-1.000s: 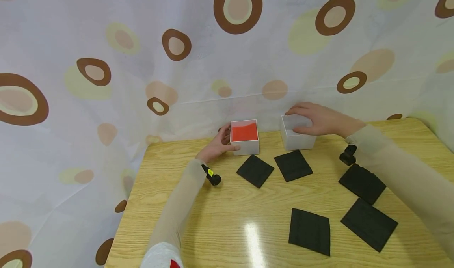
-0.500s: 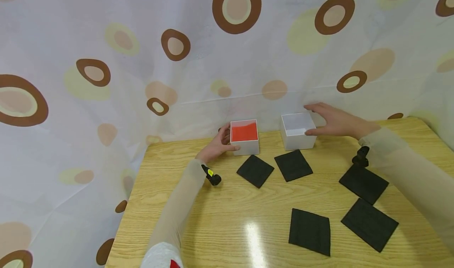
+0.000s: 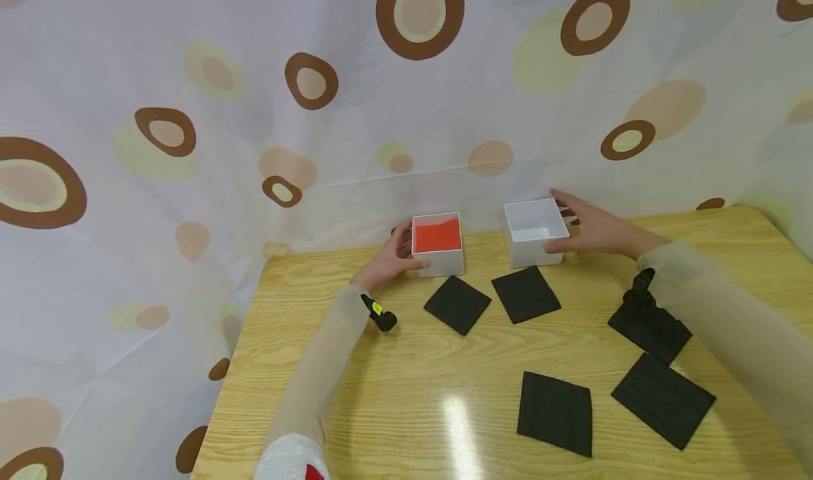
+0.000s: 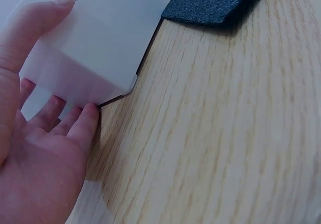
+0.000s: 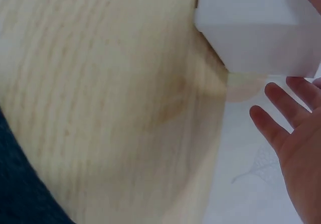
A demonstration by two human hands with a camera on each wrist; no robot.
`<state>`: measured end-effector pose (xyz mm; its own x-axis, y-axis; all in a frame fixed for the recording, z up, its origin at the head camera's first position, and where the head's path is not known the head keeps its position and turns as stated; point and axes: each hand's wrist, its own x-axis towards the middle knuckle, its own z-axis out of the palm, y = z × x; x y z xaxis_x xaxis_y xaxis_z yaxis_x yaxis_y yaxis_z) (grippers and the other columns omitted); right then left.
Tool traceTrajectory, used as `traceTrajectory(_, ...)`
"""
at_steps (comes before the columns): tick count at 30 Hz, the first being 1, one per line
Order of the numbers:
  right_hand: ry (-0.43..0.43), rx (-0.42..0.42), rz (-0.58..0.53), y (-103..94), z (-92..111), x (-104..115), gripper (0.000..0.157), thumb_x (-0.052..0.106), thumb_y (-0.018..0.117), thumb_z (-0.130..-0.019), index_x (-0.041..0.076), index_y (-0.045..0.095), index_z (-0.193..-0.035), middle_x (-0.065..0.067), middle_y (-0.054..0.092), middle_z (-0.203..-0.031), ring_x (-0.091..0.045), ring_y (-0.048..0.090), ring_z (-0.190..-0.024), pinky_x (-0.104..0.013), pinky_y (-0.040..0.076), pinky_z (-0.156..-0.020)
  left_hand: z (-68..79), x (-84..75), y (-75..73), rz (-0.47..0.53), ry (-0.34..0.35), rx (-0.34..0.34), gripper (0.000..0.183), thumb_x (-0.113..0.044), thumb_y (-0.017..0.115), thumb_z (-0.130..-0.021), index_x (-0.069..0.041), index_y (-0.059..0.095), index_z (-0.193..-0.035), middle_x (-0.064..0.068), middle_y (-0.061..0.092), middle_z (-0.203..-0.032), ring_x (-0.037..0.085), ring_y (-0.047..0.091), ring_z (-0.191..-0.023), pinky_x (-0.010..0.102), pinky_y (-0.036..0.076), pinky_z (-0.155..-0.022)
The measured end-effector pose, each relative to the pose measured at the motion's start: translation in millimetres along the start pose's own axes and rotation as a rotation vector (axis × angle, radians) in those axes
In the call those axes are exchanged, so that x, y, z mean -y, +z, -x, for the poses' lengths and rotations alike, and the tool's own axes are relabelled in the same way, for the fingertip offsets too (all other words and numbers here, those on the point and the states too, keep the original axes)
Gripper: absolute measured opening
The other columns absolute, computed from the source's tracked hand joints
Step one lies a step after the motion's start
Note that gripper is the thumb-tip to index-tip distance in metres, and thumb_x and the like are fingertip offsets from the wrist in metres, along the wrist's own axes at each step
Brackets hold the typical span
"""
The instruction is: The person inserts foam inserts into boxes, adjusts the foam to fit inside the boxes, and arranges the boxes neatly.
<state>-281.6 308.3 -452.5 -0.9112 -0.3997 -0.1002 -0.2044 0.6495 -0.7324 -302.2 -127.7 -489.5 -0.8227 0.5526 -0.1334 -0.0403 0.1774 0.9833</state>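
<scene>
Head view, taking the middle of the wooden table as hub: the red-filled box stands upright at 11 o'clock, red material inside; the left hand holds its 9 o'clock side, thumb in front, fingers behind; the second box, white within, stands upright between 12 and 1; the right hand is at its 3 o'clock side, thumb on the front corner. Black squares lie at 10, 1, 3, 4 and 5 o'clock. Change noted: a second ago the right hand covered the second box's mouth; it is now outside, while the left hand is unmoved; in my judgement, attention has passed from that box's interior to its outer wall.

Left wrist view: the box lies at 10 o'clock; the thumb rests along one face, bent fingertips against the next; grip judged light; a square edges in at 1.

Right wrist view: the box is at 2 o'clock; the fingers are extended and spread, mostly apart from it; whether the thumb presses, I cannot tell.
</scene>
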Motion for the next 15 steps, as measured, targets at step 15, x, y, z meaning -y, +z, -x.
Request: traceTrajectory(15, 0.019, 0.021, -0.098, 9.0, 1.6, -5.0, 0.112, 0.025, 0.085, -0.089, 0.0, 0.006, -0.164, -0.029, 0.022, -0.156, -0.05, 0.033, -0.14, -0.067, 0.036, -0.112, -2.1, 0.6, 0.3, -0.036, -0.001, -0.025, 0.101, -0.002, 0.076, -0.094, -0.019, 0.009, -0.167, 0.007, 0.036, -0.162, 0.024, 0.032, -0.154, 0.043, 0.034, -0.122)
